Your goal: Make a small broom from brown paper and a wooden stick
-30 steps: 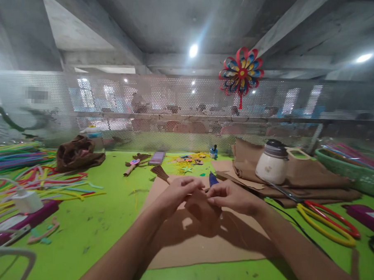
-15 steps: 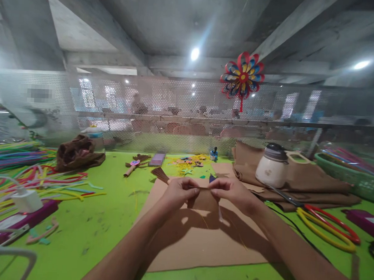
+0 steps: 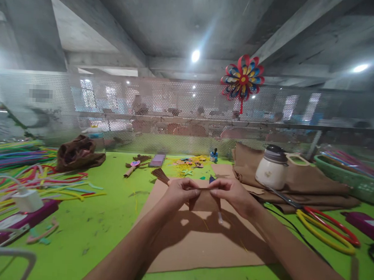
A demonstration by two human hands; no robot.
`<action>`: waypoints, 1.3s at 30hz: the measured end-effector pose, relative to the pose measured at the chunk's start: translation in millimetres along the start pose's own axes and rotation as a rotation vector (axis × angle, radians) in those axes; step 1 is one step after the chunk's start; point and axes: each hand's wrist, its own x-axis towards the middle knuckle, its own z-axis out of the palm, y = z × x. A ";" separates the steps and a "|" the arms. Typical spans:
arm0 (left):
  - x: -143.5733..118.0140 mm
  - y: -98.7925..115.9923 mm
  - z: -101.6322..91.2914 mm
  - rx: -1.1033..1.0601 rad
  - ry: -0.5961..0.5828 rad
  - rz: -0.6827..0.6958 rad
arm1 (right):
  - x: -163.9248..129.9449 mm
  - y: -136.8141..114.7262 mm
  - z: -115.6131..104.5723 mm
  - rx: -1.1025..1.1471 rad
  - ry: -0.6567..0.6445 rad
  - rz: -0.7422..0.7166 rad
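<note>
My left hand (image 3: 179, 193) and my right hand (image 3: 231, 194) pinch the two top corners of a small brown paper piece (image 3: 204, 199), holding it upright between them. It hangs just above a large brown cardboard sheet (image 3: 201, 239) lying on the green table (image 3: 109, 219). A brown fringed paper broom (image 3: 160, 175) lies at the sheet's far left corner. A blue-tipped tool (image 3: 211, 179) pokes out behind my right hand.
Coloured pipe cleaners (image 3: 27, 170) cover the left side, with a white charger (image 3: 27, 200) on a purple case. Right: a white jug (image 3: 271, 167) on folded brown paper, red-yellow scissors (image 3: 325, 226), a green basket (image 3: 353, 174). A paper pinwheel (image 3: 242, 78) hangs on the mesh screen.
My hands have drawn apart from a clasped position and now stretch the brown paper piece flat between them, raised slightly off the cardboard.
</note>
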 end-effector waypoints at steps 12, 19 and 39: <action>1.2 -2.1 -1.8 -0.101 -0.002 -0.045 | 0.6 2.2 3.4 0.119 0.054 0.050; -1.7 -0.1 3.4 -0.059 -0.019 -0.001 | 0.4 -1.0 5.9 0.192 0.055 0.071; -3.7 4.7 2.2 -0.063 -0.038 0.083 | 0.5 -1.2 4.9 0.061 0.103 -0.026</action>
